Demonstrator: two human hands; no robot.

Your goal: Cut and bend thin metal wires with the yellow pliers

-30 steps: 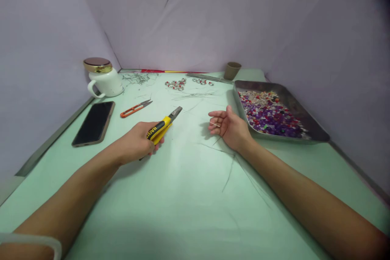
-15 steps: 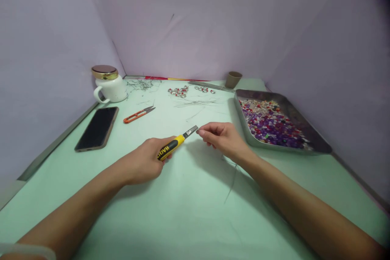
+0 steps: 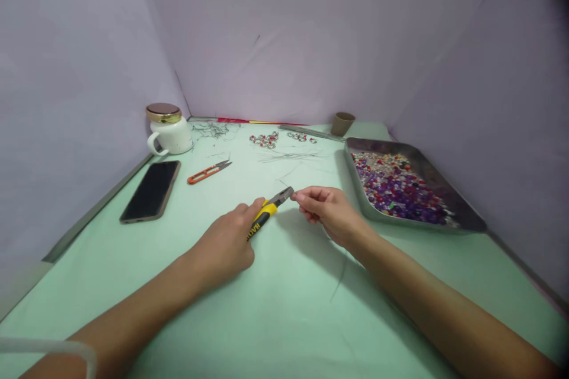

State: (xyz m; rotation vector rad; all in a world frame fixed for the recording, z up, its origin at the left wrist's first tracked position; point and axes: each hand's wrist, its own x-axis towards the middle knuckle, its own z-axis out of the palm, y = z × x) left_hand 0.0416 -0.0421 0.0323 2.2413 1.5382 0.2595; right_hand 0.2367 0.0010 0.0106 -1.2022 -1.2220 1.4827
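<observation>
My left hand (image 3: pixel 231 235) is closed round the yellow and black handles of a pair of pliers (image 3: pixel 267 212). The plier jaws point to the right and meet the fingertips of my right hand (image 3: pixel 326 207). Thumb and forefinger of that hand are pinched together at the jaw tips; what sits between them is too small to name. Below the right wrist, thin wires (image 3: pixel 341 278) lie on the green tabletop (image 3: pixel 267 320); whether they join the pinched piece I cannot tell.
To the right stands a metal tray (image 3: pixel 368 213) of mixed beads. Orange thread snips (image 3: pixel 208 172), a phone (image 3: pixel 151 192) and a lidded white mug (image 3: pixel 171 136) are on the left. Farther back are beaded pieces (image 3: pixel 265 140), loose wires (image 3: pixel 293 156) and a brown cup (image 3: pixel 342 124).
The pliers have turned, so both jaws now show and reach the right fingertips. My left hand has rolled over the handles. The whole view has shifted slightly.
</observation>
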